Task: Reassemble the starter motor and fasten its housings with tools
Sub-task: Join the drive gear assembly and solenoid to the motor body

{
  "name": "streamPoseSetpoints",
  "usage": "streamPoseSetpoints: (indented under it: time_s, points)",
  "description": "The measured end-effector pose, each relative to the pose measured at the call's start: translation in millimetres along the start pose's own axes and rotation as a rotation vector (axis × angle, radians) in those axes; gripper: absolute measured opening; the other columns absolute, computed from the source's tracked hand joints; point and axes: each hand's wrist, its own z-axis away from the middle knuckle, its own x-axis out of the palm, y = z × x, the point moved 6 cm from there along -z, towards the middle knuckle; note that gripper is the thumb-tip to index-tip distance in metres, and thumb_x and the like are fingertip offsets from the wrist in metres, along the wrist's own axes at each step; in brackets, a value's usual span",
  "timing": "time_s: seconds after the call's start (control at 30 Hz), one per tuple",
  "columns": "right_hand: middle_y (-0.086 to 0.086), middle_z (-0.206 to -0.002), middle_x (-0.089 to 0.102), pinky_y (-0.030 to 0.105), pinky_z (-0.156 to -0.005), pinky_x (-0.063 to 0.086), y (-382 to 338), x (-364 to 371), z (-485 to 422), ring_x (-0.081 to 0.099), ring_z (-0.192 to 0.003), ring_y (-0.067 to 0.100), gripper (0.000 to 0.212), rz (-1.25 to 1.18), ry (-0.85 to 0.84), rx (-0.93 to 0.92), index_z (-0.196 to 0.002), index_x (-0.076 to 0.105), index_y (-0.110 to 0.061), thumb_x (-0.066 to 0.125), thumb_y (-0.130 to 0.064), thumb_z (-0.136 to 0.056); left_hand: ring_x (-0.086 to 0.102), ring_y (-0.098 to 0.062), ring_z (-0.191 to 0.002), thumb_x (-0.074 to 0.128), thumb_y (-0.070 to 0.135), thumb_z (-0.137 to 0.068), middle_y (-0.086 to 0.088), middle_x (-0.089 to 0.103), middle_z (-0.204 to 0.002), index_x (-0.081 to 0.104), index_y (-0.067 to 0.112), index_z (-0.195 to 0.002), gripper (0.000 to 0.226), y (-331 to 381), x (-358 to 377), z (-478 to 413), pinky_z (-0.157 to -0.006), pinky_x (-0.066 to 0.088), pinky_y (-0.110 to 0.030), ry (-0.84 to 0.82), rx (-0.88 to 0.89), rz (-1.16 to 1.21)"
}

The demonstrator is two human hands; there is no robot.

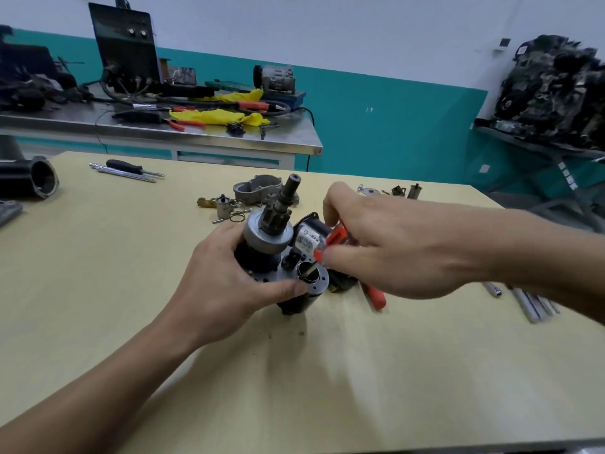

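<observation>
The starter motor (271, 244) stands upright at the middle of the yellow table (294, 371), its pinion gear and shaft (288, 194) pointing up. My left hand (226, 290) grips its dark body from the left, thumb against the round plate with the open bore (309, 271). My right hand (386, 244) holds a red-handled tool (334, 239) whose tip reaches down into that bore. A grey aluminium end housing (252, 191) lies just behind the motor. A black housing (29, 178) lies at the far left edge.
Small parts, springs and a pin (229, 208) lie behind the motor, more fittings (402, 191) at back right. A screwdriver and rods (127, 170) lie back left. Red-handled pliers (375, 296) and sockets with rods (530, 303) lie to the right. A cluttered steel bench (163, 132) stands behind.
</observation>
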Motion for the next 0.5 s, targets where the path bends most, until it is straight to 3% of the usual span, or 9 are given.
streamPoseSetpoints:
  time_s: [0.07, 0.23, 0.3, 0.4, 0.5]
  points:
    - [-0.003, -0.082, 0.055, 0.029, -0.056, 0.039, -2.8, -2.3, 0.7, 0.053, -0.072, 0.012, 0.027, 0.018, -0.011, -0.006, -0.087, 0.038, -0.031, 0.041, -0.054, -0.101, 0.065, -0.007, -0.091, 0.081, 0.072, -0.039, 0.011, 0.068, -0.097, 0.058, 0.066, -0.092, 0.058, -0.1, 0.6, -0.6, -0.077, 0.053, -0.027, 0.000, 0.000, -0.008]
    - [0.001, -0.066, 0.049, 0.034, -0.050, 0.029, -10.9, -2.7, -6.6, 0.049, -0.061, 0.019, 0.063, 0.230, 0.242, 0.046, -0.068, 0.048, -0.020, 0.019, -0.068, -0.097, 0.065, -0.008, -0.090, 0.080, 0.070, -0.039, 0.010, 0.068, -0.096, 0.057, 0.064, -0.092, 0.058, 0.1, 0.7, 0.8, -0.078, 0.054, -0.029, 0.004, -0.016, -0.007]
    - [-0.003, -0.072, 0.049, 0.036, -0.053, 0.031, -5.3, 0.4, -6.9, 0.047, -0.065, 0.014, 0.051, 0.161, 0.155, 0.019, -0.084, 0.042, -0.023, 0.022, -0.069, -0.096, 0.065, -0.008, -0.089, 0.081, 0.069, -0.038, 0.010, 0.067, -0.095, 0.058, 0.063, -0.092, 0.058, 0.9, 0.5, 0.9, -0.078, 0.055, -0.030, 0.005, -0.017, -0.003]
    - [-0.007, -0.081, 0.053, 0.027, -0.055, 0.035, 1.4, -2.1, -0.3, 0.050, -0.070, 0.006, 0.032, 0.021, -0.065, 0.002, -0.106, 0.036, -0.027, 0.044, -0.057, -0.098, 0.065, -0.008, -0.091, 0.082, 0.068, -0.039, 0.010, 0.067, -0.098, 0.058, 0.065, -0.092, 0.058, 1.9, 0.9, -0.3, -0.080, 0.055, -0.030, 0.003, -0.010, -0.012]
    - [-0.007, -0.080, 0.052, 0.026, -0.052, 0.031, -4.5, -11.1, 0.0, 0.049, -0.066, 0.007, 0.031, 0.070, 0.027, -0.025, -0.091, 0.043, -0.028, 0.047, -0.057, -0.099, 0.065, -0.008, -0.091, 0.084, 0.066, -0.040, 0.008, 0.067, -0.099, 0.058, 0.066, -0.091, 0.057, 2.2, 1.7, -0.1, -0.080, 0.055, -0.030, -0.003, -0.009, -0.012]
